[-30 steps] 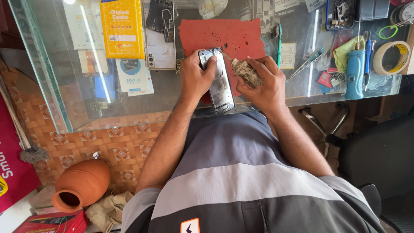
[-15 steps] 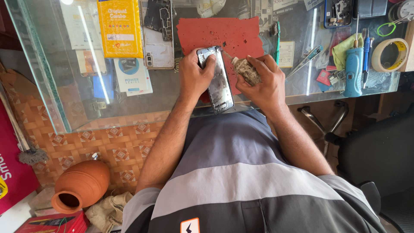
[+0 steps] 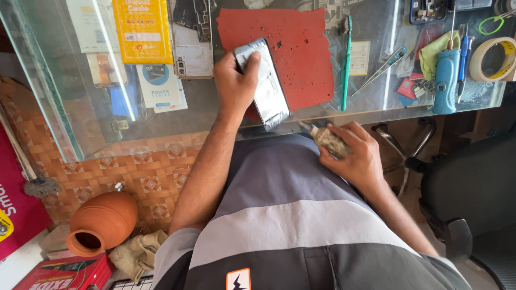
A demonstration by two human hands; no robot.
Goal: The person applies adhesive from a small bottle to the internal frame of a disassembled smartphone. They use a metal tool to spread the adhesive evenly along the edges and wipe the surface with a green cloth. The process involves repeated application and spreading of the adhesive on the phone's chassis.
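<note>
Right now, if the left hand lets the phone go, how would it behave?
The phone looks thin, stiff and glossy, so probably slippery. Its lower end juts past the glass table edge, held by the left hand; released, it might tip off.

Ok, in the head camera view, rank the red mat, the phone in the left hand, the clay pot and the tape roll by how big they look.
1. Red mat, clearly largest.
2. Clay pot on the floor; it lies at a different depth than the desk, so its rank is unsure.
3. Phone, gripped by the left hand.
4. Tape roll, partly cut off at the edge.
</note>
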